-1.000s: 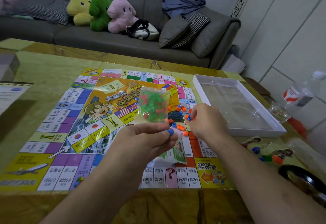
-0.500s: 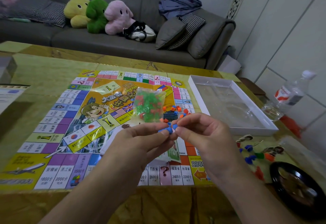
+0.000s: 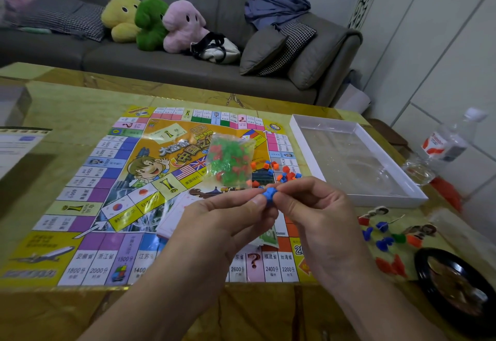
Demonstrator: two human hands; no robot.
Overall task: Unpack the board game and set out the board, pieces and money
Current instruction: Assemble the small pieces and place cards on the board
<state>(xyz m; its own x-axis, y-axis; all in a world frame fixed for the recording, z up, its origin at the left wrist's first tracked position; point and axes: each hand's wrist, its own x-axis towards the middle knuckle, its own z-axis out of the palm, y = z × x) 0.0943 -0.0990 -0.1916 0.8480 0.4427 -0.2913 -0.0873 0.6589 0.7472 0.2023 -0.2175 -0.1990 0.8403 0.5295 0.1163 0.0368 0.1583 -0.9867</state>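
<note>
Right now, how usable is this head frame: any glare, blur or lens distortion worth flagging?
Head view: wide-angle bending curves the table edge and wall lines; glare streaks the clear liner in the white box tray; both hands, left hand and right hand, pinch the blue piece, fairly sharp; the water bottle and black dish at the right edge look soft.

Your fingers pinch a blue piece (image 3: 269,194). Board (image 3: 88,201): yellow-orange centre, purple, pink and white edge squares. Bag (image 3: 230,162) mid-frame: clear, green and red bits. Loose pieces (image 3: 284,172) right of it: orange, blue. Tray (image 3: 303,139) white. Upper left: yellow (image 3: 120,18), green (image 3: 150,22), pink (image 3: 183,25) plushies on grey sofa (image 3: 134,58). Houndstooth cushion (image 3: 292,45).
</note>
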